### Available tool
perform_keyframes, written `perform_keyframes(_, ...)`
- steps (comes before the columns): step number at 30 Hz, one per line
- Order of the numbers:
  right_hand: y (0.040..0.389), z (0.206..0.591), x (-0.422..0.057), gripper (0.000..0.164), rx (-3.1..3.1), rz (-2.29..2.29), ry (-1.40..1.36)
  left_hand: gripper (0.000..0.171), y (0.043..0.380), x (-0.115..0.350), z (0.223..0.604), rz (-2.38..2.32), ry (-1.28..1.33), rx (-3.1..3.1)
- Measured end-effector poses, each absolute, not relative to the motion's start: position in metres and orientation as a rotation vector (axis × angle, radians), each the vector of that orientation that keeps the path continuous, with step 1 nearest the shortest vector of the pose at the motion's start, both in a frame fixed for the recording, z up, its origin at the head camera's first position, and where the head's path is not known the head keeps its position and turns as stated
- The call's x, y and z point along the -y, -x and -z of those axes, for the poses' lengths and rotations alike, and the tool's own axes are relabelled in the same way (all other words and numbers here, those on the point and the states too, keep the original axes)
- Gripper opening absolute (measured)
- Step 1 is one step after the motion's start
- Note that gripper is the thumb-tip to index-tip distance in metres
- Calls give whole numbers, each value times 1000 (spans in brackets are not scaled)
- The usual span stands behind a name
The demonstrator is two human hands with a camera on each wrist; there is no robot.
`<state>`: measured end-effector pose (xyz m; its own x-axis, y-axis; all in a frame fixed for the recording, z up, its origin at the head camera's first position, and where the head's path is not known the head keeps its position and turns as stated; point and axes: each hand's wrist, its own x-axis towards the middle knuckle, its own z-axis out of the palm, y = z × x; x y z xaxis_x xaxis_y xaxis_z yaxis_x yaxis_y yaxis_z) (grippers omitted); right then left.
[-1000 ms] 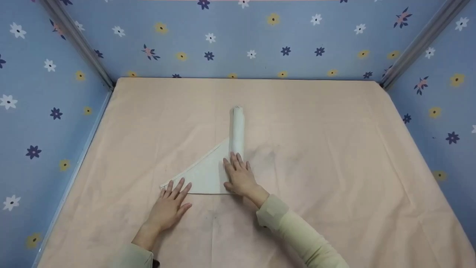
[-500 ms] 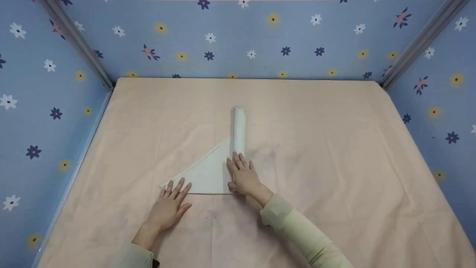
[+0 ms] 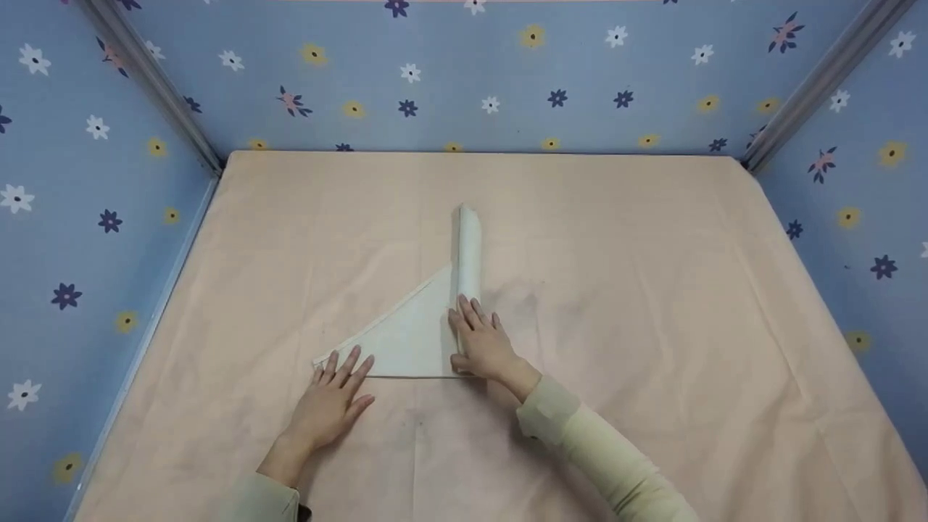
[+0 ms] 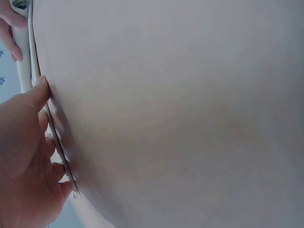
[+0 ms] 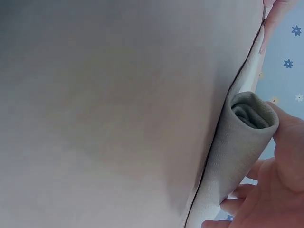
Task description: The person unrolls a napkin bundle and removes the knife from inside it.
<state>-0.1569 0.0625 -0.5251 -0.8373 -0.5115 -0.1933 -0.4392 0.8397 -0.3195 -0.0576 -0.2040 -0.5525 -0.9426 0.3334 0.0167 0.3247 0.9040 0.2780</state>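
A pale cloth (image 3: 409,330) lies with its left part flat and pointed, while its right part is wound into a long roll (image 3: 470,246) running away from me. My left hand (image 3: 326,406) rests palm down, fingers spread over the cloth's left corner. In the left wrist view, the left fingertips (image 4: 59,172) sit along the cloth's edge. Over the near half of the roll lies my right hand (image 3: 487,348), its fingers extended along the top. The right wrist view shows the roll's coiled near end (image 5: 251,111), with the right thumb (image 5: 281,116) beside it.
A peach tablecloth (image 3: 616,290) with creases covers the table, more wrinkled toward the right. Blue flowered panels (image 3: 471,80) enclose the back and both sides, joined by grey corner posts (image 3: 156,80).
My right hand has slid slightly to the right on the roll, and the roll has shifted a little right with it. The left hand has stayed in place.
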Motion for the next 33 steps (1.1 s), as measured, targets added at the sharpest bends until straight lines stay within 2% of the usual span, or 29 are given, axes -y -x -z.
perform_keyframes(33,155,522,-89,73,-2731,441,761,57,58,204,552,-425,-492,-3003)
